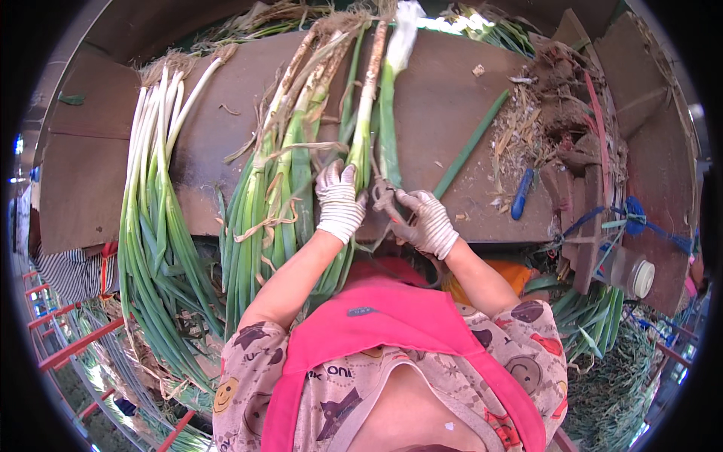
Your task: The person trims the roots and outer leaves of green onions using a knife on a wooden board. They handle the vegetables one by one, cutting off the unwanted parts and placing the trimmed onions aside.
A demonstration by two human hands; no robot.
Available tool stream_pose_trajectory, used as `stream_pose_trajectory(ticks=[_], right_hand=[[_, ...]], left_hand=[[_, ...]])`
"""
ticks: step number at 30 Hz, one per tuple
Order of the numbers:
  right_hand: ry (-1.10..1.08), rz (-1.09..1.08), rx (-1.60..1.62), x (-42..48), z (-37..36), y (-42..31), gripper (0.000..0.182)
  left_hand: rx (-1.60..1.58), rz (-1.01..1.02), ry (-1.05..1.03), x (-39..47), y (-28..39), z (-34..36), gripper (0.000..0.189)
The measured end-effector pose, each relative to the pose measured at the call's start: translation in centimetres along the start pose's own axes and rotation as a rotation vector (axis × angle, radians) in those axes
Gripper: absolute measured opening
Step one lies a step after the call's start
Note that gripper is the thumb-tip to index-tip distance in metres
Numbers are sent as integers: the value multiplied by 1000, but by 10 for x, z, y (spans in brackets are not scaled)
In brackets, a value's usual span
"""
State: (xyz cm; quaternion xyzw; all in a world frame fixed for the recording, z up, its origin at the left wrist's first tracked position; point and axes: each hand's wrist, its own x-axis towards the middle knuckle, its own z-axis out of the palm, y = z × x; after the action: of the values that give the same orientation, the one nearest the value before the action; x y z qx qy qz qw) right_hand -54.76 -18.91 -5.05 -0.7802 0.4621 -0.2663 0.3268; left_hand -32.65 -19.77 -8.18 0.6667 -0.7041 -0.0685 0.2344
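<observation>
My left hand [340, 200], in a white striped glove, closes around the green part of a large green onion [367, 96]. Brown soil-stained skin covers that onion's upper stem. Close to its right, my gloved right hand [426, 223] pinches a withered brown outer leaf [385, 198]. Another green onion [390, 118] lies just beyond that hand, its white end blurred. Left of my left hand rests a bunch of unpeeled green onions [271, 164] with dry leaves and dirty roots. Farther left lies a bunch of clean white-stemmed green onions [149, 147], roots pointing away from me.
A cut green leaf [471, 144] lies diagonally on the brown work table [446, 85]. Near dry scraps [517, 130] at the right is a blue-handled tool [522, 195]. A clear plastic jar [624, 271] hangs beside blue cord [635, 214]. A striped sleeve [76, 271] shows at far left.
</observation>
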Motion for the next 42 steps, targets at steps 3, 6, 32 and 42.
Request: stream_pose_trajectory(ticks=[3, 6, 32, 42], right_hand=[[-122, 54, -5, -6, 1, -5, 58], [-215, -21, -9, -15, 1, -7, 59], [-91, 158, -230, 145, 4, 33, 45], [-21, 62, -93, 44, 15, 23, 58]], left_hand=[[60, -89, -199, 8, -1, -9, 50], [-17, -150, -239, 7, 1, -19, 44], [185, -288, -491, 37, 6, -35, 51], [127, -372, -558, 51, 21, -43, 63]])
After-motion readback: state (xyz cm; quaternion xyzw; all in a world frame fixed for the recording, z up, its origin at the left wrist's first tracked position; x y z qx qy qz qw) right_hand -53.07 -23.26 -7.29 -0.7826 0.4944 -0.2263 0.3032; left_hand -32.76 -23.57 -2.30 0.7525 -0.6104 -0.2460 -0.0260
